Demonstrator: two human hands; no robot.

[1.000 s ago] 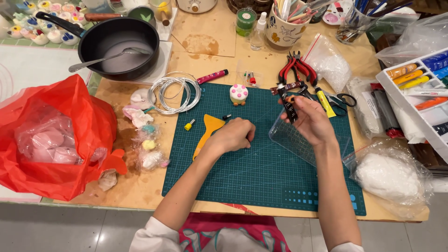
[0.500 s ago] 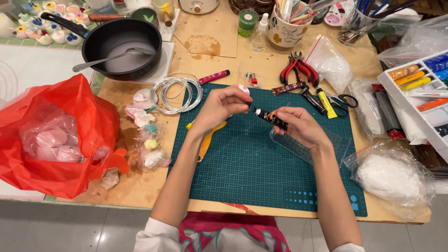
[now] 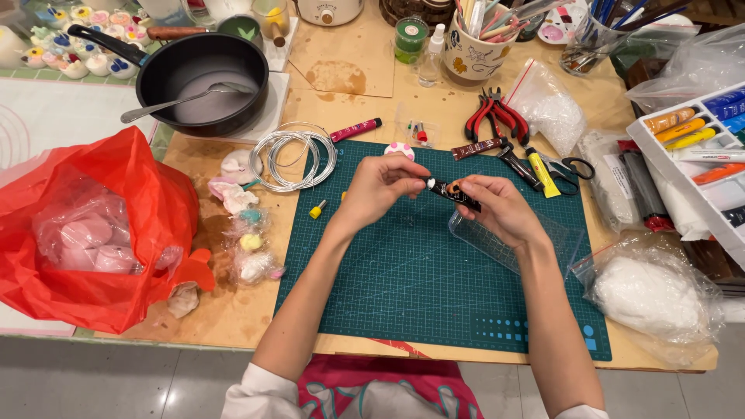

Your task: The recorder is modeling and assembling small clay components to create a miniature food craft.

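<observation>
My right hand point(image 3: 504, 209) holds a small black paint tube point(image 3: 456, 192) level above the green cutting mat point(image 3: 434, 295), its white nozzle point(image 3: 430, 184) pointing left. My left hand point(image 3: 380, 186) meets it there, thumb and forefinger pinched on a small cap that the fingers mostly hide. Under my right hand lies a clear plastic sheet point(image 3: 497, 244). A small pink-and-white cake figure point(image 3: 400, 149) stands just beyond my left hand. A yellow cap point(image 3: 316, 209) lies at the mat's left edge.
A wire coil point(image 3: 293, 157), red pliers point(image 3: 497, 112), scissors point(image 3: 573, 167) and a yellow tube point(image 3: 541, 171) lie around the mat's far edge. On the left are a red plastic bag point(image 3: 93, 233) and a black pan point(image 3: 202, 74). A paint tray point(image 3: 698, 147) and a bag of white clay point(image 3: 648, 295) sit right.
My left hand rose from the mat near the orange scraper up to the tube's nozzle. My right hand tipped the tube from upright to level. My forearm now covers the scraper.
</observation>
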